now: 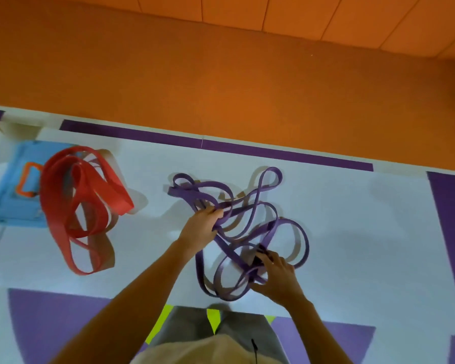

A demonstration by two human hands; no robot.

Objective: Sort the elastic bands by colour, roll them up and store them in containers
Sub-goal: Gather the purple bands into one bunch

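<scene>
A tangle of narrow purple elastic bands (247,206) lies looped on the white floor mat (352,232) in the middle of the view. My left hand (201,227) grips several purple strands at the tangle's left side. My right hand (276,271) pinches a purple strand at the tangle's lower right, fingers curled around it. A heap of wide red elastic bands (82,203) lies apart to the left, partly overlapping a light blue container lid (13,198) with an orange handle.
The mat has purple stripes and patches along its far edge (221,143) and near me. Beyond it rises an orange padded wall (221,74). My grey-trousered legs (195,327) stand at the bottom centre.
</scene>
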